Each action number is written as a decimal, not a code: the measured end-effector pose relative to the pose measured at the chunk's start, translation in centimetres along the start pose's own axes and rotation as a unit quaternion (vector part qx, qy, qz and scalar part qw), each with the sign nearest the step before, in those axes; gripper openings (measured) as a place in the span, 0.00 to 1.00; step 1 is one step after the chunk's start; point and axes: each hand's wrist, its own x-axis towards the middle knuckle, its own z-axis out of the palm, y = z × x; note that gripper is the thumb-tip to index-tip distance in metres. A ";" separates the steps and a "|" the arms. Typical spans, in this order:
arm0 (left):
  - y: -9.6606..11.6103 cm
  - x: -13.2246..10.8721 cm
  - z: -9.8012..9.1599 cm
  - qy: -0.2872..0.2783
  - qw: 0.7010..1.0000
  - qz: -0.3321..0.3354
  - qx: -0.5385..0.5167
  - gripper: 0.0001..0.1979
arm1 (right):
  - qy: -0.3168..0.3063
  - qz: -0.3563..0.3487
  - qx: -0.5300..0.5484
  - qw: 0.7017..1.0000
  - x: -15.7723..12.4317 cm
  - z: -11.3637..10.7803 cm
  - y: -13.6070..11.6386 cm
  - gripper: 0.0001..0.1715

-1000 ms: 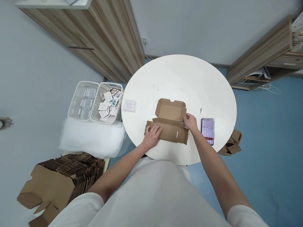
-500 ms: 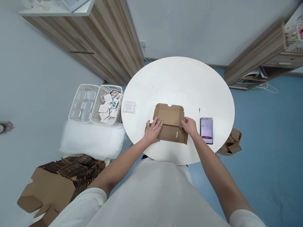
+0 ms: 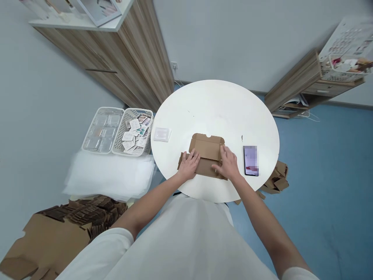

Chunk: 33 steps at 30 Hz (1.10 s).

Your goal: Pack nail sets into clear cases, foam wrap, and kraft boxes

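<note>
A flat brown cardboard box blank (image 3: 206, 149) lies part-folded on the near side of the round white table (image 3: 215, 109). My left hand (image 3: 189, 165) presses on its left end, fingers stretched flat over the fold. On the blank's right half rests my right hand (image 3: 227, 163), fingers spread, pushing the folded panel down. Neither hand grips anything. The rear flap with a notch stands slightly up behind my hands.
A phone (image 3: 251, 160) lies right of the box. A small clear packet (image 3: 162, 134) sits at the table's left edge. Two white baskets (image 3: 117, 130) with packets stand left, above white foam sheets (image 3: 109, 173). Stacked cardboard blanks (image 3: 81, 212) lie lower left, folded boxes (image 3: 276, 179) on the floor right.
The rear panel has been folded toward me over the front part. My right hand moved from the blank's right edge onto its top; my left hand stayed on the left end.
</note>
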 end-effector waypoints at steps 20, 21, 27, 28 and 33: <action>-1.6 -5.3 2.6 0.094 0.970 -0.190 -0.119 0.48 | -0.121 -0.026 -0.107 0.987 -2.9 4.2 -2.2 0.59; -2.3 -5.8 3.2 0.096 0.958 -0.218 -0.159 0.48 | -0.122 -0.026 -0.104 0.987 -2.9 4.2 -2.2 0.59; -5.1 -6.1 5.7 0.091 0.887 -0.279 -0.357 0.39 | -0.138 -0.031 -0.100 0.985 -2.4 4.2 -2.4 0.59; -5.1 -5.8 5.7 0.089 0.881 -0.287 -0.365 0.37 | -0.143 -0.030 -0.103 0.984 -2.4 4.2 -2.5 0.60; -5.1 -5.2 5.1 0.085 0.875 -0.320 -0.352 0.29 | -0.163 -0.030 -0.115 0.979 -2.1 4.7 -3.0 0.60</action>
